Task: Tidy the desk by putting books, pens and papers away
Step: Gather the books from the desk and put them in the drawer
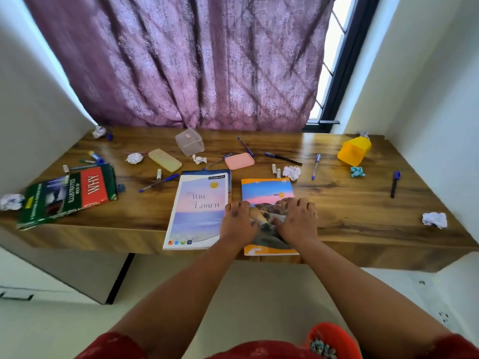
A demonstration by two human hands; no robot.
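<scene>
We are reading "ILLUSTRATED BOOK OF WHY" on the green and red book [70, 195] lying at the left of the tabletop [363, 203]; the "WHY" is standing in white on its red panel. We are making out "Learn" and a small "classmate" mark on the pastel notebook [197, 211]. The orange notebook [268, 193] is showing "YOU"; the remaining small print is staying illegible

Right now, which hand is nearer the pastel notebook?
Left. The left hand sits at the pastel notebook's right edge; the right hand lies farther right, on the orange notebook.
</scene>
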